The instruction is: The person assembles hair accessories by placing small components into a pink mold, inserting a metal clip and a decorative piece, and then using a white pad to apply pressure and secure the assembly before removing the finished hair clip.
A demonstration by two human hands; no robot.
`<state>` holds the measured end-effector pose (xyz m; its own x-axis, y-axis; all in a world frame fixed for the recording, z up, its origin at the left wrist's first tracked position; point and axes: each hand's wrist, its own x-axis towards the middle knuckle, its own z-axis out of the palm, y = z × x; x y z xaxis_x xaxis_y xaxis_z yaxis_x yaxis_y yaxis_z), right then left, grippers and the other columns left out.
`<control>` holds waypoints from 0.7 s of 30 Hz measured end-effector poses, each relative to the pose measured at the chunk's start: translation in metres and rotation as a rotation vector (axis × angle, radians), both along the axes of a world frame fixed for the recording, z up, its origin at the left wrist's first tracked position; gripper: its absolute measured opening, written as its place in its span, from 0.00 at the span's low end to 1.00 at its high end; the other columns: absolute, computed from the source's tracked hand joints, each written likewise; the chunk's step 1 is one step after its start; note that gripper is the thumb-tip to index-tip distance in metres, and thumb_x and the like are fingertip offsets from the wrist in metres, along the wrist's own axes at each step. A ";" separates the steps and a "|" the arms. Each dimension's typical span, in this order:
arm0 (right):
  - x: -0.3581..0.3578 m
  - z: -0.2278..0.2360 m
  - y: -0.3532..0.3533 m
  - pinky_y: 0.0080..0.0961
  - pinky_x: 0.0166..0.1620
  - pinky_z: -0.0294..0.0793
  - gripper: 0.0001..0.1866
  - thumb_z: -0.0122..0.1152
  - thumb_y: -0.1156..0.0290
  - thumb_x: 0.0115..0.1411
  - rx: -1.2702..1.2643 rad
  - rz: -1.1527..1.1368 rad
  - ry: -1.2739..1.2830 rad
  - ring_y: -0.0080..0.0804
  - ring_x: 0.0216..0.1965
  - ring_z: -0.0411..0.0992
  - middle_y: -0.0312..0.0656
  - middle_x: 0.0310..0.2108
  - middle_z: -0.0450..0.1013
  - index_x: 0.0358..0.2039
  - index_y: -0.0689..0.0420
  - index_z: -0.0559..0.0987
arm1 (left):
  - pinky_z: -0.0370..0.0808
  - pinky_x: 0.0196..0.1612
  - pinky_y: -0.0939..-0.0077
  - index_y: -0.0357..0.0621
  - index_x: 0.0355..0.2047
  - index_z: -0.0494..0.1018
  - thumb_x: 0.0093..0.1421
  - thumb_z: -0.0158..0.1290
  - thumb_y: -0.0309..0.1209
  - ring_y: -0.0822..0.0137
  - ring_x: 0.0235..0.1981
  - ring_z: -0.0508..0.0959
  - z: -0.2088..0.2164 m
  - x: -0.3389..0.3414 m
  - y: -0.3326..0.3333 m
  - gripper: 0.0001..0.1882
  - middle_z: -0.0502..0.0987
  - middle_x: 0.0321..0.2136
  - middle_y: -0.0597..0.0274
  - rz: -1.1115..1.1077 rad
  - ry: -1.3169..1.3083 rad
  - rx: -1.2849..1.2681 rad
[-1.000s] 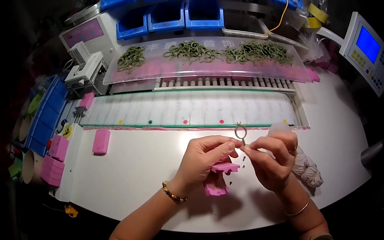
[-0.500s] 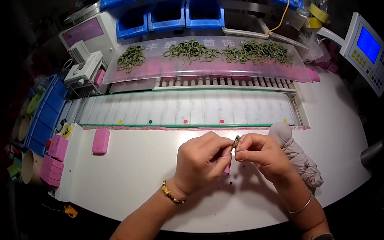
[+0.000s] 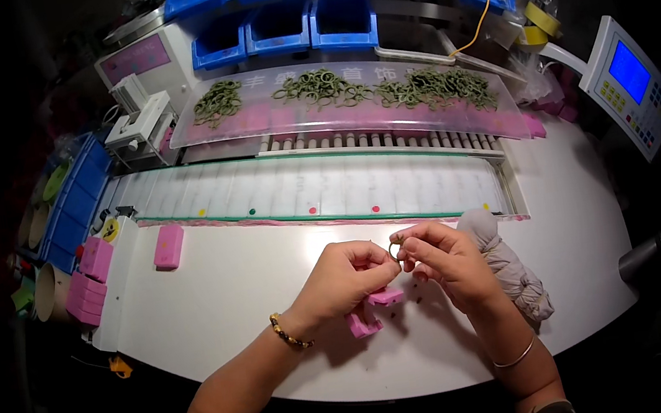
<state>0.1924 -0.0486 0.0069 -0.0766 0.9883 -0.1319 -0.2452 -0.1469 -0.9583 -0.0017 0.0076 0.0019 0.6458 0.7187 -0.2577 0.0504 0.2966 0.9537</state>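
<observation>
A small dark ring (image 3: 393, 252) is held upright between my two hands above the white table. My left hand (image 3: 342, 279) is closed, its thumb and forefinger pinching the ring's lower left side. With thumb and fingertips, my right hand (image 3: 450, 264) grips the ring's upper right edge. Below my left hand lies an open pink piece (image 3: 366, 326), partly hidden by the fingers. A few tiny dark bits (image 3: 393, 315) are scattered beside it. A tied grey cloth bundle (image 3: 510, 270) rests just right of my right hand.
Heaps of greenish rings (image 3: 322, 88) sit on a clear sheet (image 3: 260, 123) beyond a white slatted strip (image 3: 277, 188). Blue bins (image 3: 276, 28) stand behind. Pink blocks (image 3: 168, 247) lie at left; a keypad with blue screen (image 3: 630, 84) stands at right.
My right fingers have opened out slightly and the ring now shows its round opening. My left hand has shifted left and down, uncovering more of the pink piece.
</observation>
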 end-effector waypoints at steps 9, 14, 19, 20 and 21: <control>0.004 -0.010 0.001 0.14 0.34 0.67 0.07 0.59 0.70 0.65 -0.047 0.030 0.094 0.16 0.32 0.69 0.33 0.33 0.74 0.40 0.59 0.77 | 0.71 0.14 0.86 0.37 0.30 0.75 0.60 0.56 0.28 0.82 0.14 0.73 0.016 0.005 -0.010 0.06 0.76 0.20 0.69 0.038 0.040 0.190; -0.006 -0.003 -0.001 0.13 0.38 0.68 0.17 0.60 0.71 0.65 -0.002 -0.113 0.042 0.16 0.38 0.69 0.34 0.42 0.75 0.52 0.59 0.74 | 0.72 0.24 0.83 0.37 0.29 0.77 0.59 0.57 0.28 0.81 0.22 0.74 0.003 -0.001 0.036 0.07 0.77 0.23 0.68 -0.001 0.073 0.451; -0.005 -0.003 0.001 0.13 0.38 0.68 0.17 0.60 0.71 0.65 0.040 -0.191 0.040 0.16 0.39 0.70 0.33 0.42 0.75 0.52 0.60 0.74 | 0.74 0.21 0.83 0.33 0.26 0.77 0.57 0.56 0.26 0.72 0.23 0.82 0.069 0.012 0.128 0.07 0.78 0.21 0.62 0.108 0.402 0.765; -0.005 -0.004 0.001 0.13 0.38 0.68 0.17 0.60 0.71 0.65 0.049 -0.196 0.007 0.16 0.39 0.70 0.33 0.42 0.74 0.52 0.60 0.74 | 0.73 0.20 0.82 0.33 0.26 0.78 0.56 0.55 0.25 0.71 0.23 0.82 0.081 0.019 0.147 0.07 0.79 0.20 0.61 0.119 0.520 0.880; -0.005 -0.004 0.000 0.13 0.38 0.68 0.16 0.59 0.71 0.65 0.062 -0.194 -0.021 0.16 0.39 0.70 0.33 0.42 0.74 0.52 0.60 0.74 | 0.74 0.18 0.79 0.32 0.27 0.78 0.55 0.54 0.25 0.72 0.20 0.81 0.099 0.024 0.155 0.07 0.79 0.20 0.61 0.144 0.538 0.827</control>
<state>0.1876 -0.0486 0.0027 0.1178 0.9905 -0.0703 -0.2433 -0.0399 -0.9691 0.0225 0.1631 0.1005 0.4829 0.8664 0.1270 0.5522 -0.4139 0.7237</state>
